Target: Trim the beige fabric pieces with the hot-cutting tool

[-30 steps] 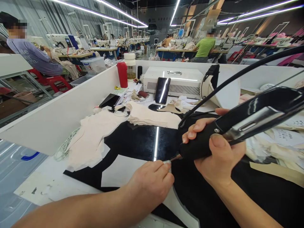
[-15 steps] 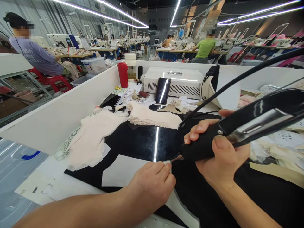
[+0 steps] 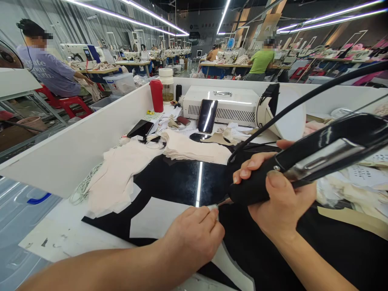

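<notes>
My right hand [image 3: 281,198] is wrapped round a black corded hand tool [image 3: 327,149] with a long metal lever on its side. The tool's narrow metal tip [image 3: 226,201] points left and lies beside the fingertips of my left hand [image 3: 197,232]. My left fingers are closed on the edge of a white cut piece [image 3: 151,216], which lies on a shiny black surface [image 3: 178,182]. The hand and forearm hide the middle of this piece; its curved lower part shows below the wrist. Whether the tip touches the piece I cannot tell.
Pale pink cut fabric [image 3: 121,165] and a stack of similar pieces [image 3: 197,147] lie beyond my hands. Behind stand a vented white box [image 3: 221,103], a phone [image 3: 207,116] and a red flask [image 3: 157,95]. A black cable [image 3: 291,109] arches overhead at right.
The tool and my right hand have shifted slightly left. My left hand stays in place on the white piece. A co-worker in purple at the far left has moved a little to the right.
</notes>
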Demonstrator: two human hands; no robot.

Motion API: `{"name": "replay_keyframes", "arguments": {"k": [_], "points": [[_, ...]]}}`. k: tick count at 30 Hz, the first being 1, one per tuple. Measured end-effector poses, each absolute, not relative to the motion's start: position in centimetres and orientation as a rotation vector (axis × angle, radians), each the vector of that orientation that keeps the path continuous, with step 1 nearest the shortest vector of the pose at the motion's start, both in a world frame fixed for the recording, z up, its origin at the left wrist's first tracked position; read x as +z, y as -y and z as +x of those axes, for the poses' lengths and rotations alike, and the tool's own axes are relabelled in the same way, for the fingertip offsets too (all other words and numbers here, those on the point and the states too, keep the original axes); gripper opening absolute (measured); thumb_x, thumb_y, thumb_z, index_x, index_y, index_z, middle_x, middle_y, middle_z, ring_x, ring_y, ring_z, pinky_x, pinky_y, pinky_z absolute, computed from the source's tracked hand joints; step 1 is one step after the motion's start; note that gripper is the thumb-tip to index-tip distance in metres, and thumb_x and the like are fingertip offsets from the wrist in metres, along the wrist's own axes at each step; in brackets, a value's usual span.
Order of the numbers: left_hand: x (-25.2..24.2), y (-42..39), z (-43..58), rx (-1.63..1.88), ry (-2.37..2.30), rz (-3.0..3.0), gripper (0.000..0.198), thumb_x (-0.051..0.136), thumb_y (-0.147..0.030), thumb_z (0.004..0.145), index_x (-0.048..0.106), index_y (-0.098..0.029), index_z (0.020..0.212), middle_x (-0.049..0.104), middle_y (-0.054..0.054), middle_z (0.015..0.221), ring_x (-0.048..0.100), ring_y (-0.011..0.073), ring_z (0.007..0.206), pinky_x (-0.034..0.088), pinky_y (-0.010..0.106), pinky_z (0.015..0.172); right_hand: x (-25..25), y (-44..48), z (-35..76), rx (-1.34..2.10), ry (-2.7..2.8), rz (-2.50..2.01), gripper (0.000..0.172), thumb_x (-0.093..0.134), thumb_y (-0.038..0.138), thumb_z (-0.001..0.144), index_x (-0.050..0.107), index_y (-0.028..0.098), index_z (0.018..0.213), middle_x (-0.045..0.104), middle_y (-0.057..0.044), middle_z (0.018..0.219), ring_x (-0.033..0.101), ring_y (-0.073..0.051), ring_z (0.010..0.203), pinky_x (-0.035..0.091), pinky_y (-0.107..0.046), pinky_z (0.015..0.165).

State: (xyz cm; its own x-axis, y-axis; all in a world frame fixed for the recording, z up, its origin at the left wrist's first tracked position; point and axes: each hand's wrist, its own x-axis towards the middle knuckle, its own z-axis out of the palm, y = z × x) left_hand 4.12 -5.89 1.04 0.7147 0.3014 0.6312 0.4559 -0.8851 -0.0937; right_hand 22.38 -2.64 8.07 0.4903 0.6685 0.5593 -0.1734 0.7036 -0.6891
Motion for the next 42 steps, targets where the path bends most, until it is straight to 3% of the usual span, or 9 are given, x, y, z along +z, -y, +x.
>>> {"name": "replay_keyframes", "arguments": {"k": [5,11,16,21,25,30,34,39,42], "points": [[0.9,5.9,4.1,-0.903,0.582,-2.669,0.030,0.054,-0.001,0.116,0.078,-0.013,0.103,0.087,0.008,0.108,0.079,0.0183,0.092,0.064,0.028,0.081,7.7,2.7,22.1,0.550,0.949,-0.581,0.053,0.106,0.041,0.085,0.076,0.029,0.127,0.078,0.005,0.082,0.070,-0.017,0.058,0.065,-0.031,0.050],[1.1,5.9,4.3,-0.954,0.581,-2.628,0.036,0.051,-0.002,0.120,0.078,-0.013,0.099,0.087,0.008,0.101,0.080,0.0186,0.090,0.065,0.029,0.077,7.5,2.7,21.9,0.543,0.995,-0.607,0.037,0.101,0.041,0.093,0.073,0.031,0.115,0.076,0.005,0.087,0.071,-0.015,0.062,0.065,-0.029,0.054],[0.8,5.9,4.1,-0.901,0.560,-2.647,0.034,0.049,-0.001,0.120,0.079,-0.010,0.107,0.087,0.009,0.104,0.082,0.0197,0.094,0.066,0.030,0.082,7.4,2.7,21.6,0.543,1.006,-0.607,0.046,0.100,0.051,0.093,0.074,0.034,0.126,0.075,0.005,0.087,0.071,-0.017,0.062,0.066,-0.031,0.053],[0.4,6.0,3.9,-0.875,0.565,-2.656,0.027,0.051,-0.004,0.120,0.078,-0.007,0.115,0.086,0.009,0.105,0.083,0.0210,0.096,0.067,0.032,0.085,7.0,2.8,21.2,0.564,1.012,-0.600,0.047,0.100,0.044,0.094,0.074,0.033,0.132,0.078,0.005,0.088,0.073,-0.017,0.062,0.068,-0.033,0.054],[0.2,6.0,3.8,-0.813,0.561,-2.686,0.028,0.051,-0.004,0.120,0.079,-0.009,0.117,0.087,0.010,0.108,0.082,0.0212,0.101,0.066,0.031,0.087,7.2,2.8,21.4,0.566,1.032,-0.606,0.035,0.097,0.041,0.095,0.074,0.031,0.119,0.079,0.006,0.089,0.074,-0.017,0.062,0.068,-0.034,0.055],[0.1,5.2,3.3,-0.753,0.585,-2.690,0.026,0.053,-0.004,0.119,0.076,-0.013,0.115,0.087,0.010,0.120,0.081,0.0207,0.102,0.066,0.032,0.083,8.4,3.1,22.4,0.547,0.953,-0.668,0.046,0.105,0.048,0.086,0.074,0.033,0.116,0.079,0.006,0.088,0.073,-0.019,0.063,0.068,-0.037,0.057],[1.4,3.1,2.0,-0.535,0.666,-2.699,0.023,0.055,0.002,0.114,0.072,-0.014,0.117,0.086,0.013,0.127,0.081,0.0231,0.103,0.067,0.035,0.083,9.5,4.6,23.0,0.549,0.914,-0.743,0.045,0.109,0.051,0.080,0.075,0.034,0.104,0.078,0.003,0.088,0.072,-0.021,0.064,0.069,-0.041,0.057],[3.5,1.7,1.0,-0.492,0.642,-2.787,0.036,0.052,0.013,0.098,0.068,-0.014,0.117,0.084,0.014,0.128,0.082,0.0263,0.110,0.069,0.039,0.095,9.2,7.4,23.8,0.549,0.933,-0.740,0.045,0.106,0.047,0.086,0.080,0.037,0.123,0.076,0.001,0.086,0.069,-0.023,0.062,0.065,-0.042,0.053],[3.7,2.7,1.3,-0.606,0.544,-2.910,0.031,0.054,0.008,0.104,0.068,-0.015,0.119,0.083,0.013,0.126,0.081,0.0247,0.113,0.067,0.039,0.102,8.7,8.7,24.2,0.562,0.945,-0.725,0.048,0.106,0.045,0.088,0.080,0.036,0.128,0.076,0.001,0.086,0.069,-0.022,0.061,0.066,-0.041,0.054]]}}
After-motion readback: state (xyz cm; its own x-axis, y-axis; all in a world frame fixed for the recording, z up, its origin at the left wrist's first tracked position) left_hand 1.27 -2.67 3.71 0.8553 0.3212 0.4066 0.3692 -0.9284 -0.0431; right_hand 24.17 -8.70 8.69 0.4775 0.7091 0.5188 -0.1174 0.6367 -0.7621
